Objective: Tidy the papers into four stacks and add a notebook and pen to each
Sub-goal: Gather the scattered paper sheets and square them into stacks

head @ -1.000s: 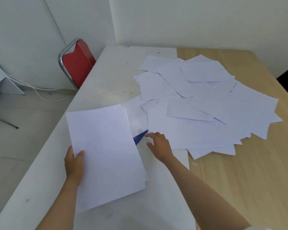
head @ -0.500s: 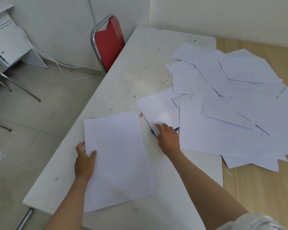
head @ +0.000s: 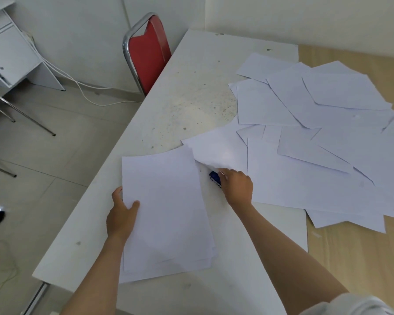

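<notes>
The left hand point(head: 121, 214) grips the near stack of papers point(head: 166, 212) by its left edge, thumb on top, and that stack could fan out or slide toward the table edge point(head: 82, 226) if the grip loosens. Just beyond, the right hand point(head: 237, 188) pinches a lifted sheet point(head: 216, 153) over a blue object point(head: 215, 177), perhaps a notebook; a quick tug might crease it or drag the loose papers point(head: 316, 137) scattered farther back. No containers are in view.

Head view, steeply down onto table point(head: 191, 92)

A plain office: white desk point(head: 0, 55), red metal-framed chair point(head: 147, 53), paper-strewn table point(head: 191, 98).
</notes>
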